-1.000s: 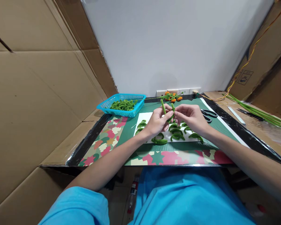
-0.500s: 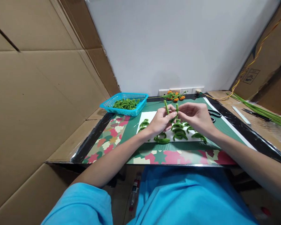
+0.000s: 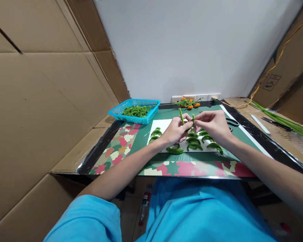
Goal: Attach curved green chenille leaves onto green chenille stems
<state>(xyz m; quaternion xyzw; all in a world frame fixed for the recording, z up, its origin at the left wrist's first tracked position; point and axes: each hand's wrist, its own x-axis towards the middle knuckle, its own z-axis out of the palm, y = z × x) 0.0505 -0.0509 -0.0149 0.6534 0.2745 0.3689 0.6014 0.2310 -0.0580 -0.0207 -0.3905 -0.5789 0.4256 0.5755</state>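
My left hand (image 3: 178,129) is closed around a fuzzy green pipe cleaner (image 3: 181,116), one end of which sticks up above the fingers. Just to its right, my right hand (image 3: 212,122) pinches at a short upright end of green pipe cleaner beside the left thumb. Whether both ends belong to one piece is hidden by the fingers. Under the hands lies a white sheet (image 3: 155,125), with several curved green pipe cleaner pieces (image 3: 194,145) set out on it in groups.
A blue basket (image 3: 151,118) of green pieces stands at the back left. Orange pipe cleaner flowers (image 3: 190,105) lie near the wall sockets. Black-handled scissors (image 3: 232,122) are right of my hand. Farther right are long green stems (image 3: 280,117), a white strip (image 3: 260,123) and a dark pointed tool (image 3: 277,123).
The right fingertips now cover more of the short pipe cleaner end, which looks slightly bent at the top. Both hands have shifted slightly to the right in view.
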